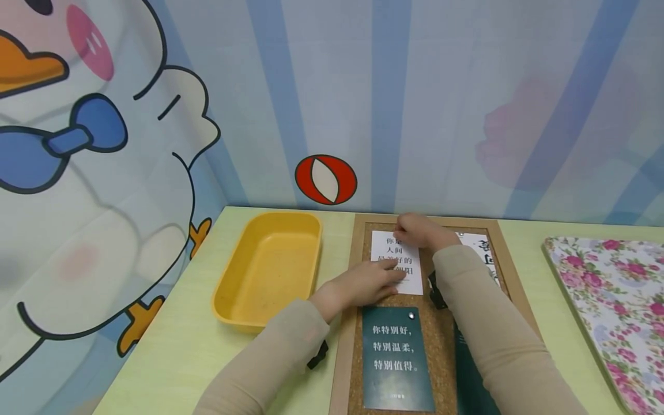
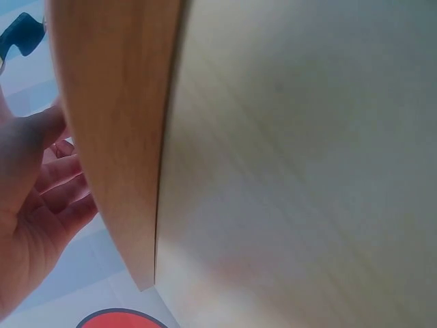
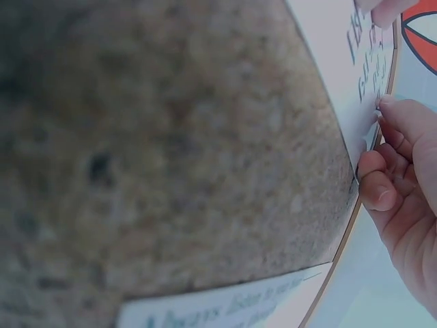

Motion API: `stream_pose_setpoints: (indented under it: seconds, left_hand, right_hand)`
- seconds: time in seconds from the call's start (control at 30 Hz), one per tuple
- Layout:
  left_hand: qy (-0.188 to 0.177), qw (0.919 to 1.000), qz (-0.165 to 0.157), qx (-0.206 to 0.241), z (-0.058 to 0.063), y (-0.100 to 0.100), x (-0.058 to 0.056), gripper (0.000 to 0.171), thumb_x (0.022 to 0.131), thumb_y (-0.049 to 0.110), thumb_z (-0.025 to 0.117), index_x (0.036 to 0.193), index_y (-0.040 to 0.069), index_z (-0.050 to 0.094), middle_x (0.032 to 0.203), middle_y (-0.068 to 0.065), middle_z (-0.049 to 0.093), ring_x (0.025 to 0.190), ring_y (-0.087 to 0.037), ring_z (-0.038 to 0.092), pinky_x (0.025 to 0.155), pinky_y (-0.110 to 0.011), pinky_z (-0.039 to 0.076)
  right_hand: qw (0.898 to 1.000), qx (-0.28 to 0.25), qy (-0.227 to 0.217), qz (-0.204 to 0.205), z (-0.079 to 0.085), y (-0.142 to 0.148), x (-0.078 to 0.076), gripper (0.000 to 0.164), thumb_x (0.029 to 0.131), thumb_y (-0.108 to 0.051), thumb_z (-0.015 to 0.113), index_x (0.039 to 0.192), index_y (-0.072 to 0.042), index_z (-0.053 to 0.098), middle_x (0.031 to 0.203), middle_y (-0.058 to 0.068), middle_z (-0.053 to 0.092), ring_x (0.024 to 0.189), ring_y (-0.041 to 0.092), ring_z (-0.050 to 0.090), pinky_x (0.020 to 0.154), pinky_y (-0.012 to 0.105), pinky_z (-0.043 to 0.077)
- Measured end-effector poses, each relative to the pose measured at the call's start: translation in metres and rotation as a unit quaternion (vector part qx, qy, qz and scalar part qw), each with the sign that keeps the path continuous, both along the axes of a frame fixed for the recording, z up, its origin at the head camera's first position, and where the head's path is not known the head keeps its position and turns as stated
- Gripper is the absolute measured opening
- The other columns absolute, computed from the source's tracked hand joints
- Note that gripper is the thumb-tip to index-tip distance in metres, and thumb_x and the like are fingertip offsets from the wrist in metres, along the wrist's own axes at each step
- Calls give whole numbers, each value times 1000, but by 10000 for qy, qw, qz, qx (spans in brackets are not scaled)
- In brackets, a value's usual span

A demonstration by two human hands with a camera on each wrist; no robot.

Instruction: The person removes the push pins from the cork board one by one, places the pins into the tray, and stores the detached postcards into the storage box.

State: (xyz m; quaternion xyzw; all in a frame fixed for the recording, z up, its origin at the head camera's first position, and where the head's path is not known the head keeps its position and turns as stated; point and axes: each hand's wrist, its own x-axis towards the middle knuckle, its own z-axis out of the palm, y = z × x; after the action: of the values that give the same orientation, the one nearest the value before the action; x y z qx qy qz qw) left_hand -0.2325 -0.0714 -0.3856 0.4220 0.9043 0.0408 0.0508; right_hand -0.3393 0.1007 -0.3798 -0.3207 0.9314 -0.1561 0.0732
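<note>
A white card (image 1: 382,282) printed with dark characters lies on the cork board (image 1: 443,351) near its far edge. My left hand (image 1: 363,282) rests on the card's lower left part with its fingers extended. At the card's upper right corner, my right hand (image 1: 420,231) has its fingers curled. In the right wrist view, the right hand (image 3: 403,171) pinches what looks like a small pushpin (image 3: 379,106) against the card, mostly hidden by the thumb. A dark green card (image 1: 396,360) nearer me has a silver pushpin (image 1: 411,315) at its top right.
Left of the board stands a yellow tray (image 1: 228,288). Another white card (image 1: 479,245) and another dark green card (image 1: 469,369) lie partly under my right arm. A floral board (image 1: 612,294) is at the right. The patterned wall (image 1: 441,115) rises behind the table.
</note>
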Motion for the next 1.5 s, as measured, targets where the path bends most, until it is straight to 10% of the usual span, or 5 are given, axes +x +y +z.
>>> stream_pose_setpoints:
  seconds: [0.47, 0.8, 1.5]
  left_hand:
    - [49, 10000, -31, -34, -1, 0, 0, 39, 98, 29, 48, 134, 14, 50, 141, -11, 42, 123, -23, 47, 101, -31, 37]
    - [-32, 10000, 23, 8, 1, 2, 1, 40, 98, 29, 48, 135, 14, 50, 141, -10, 42, 120, -22, 50, 100, -30, 38]
    - [-100, 9999, 74, -3, 1, 1, 0, 40, 98, 28, 48, 136, 16, 49, 142, -10, 41, 122, -22, 49, 101, -30, 38]
  right_hand:
    - [9997, -227, -66, -88, -3, 2, 0, 18, 95, -9, 50, 94, 7, 60, 84, 15, 61, 72, 25, 57, 67, 39, 47]
    - [9953, -220, -470, -815, 1, -2, 3, 45, 93, -24, 57, 52, -13, 41, 46, -5, 29, 42, 9, 25, 43, 23, 25]
    - [9995, -251, -60, -182, -1, 0, -2, 19, 92, -8, 53, 79, 2, 62, 68, 7, 56, 57, 16, 47, 54, 28, 38]
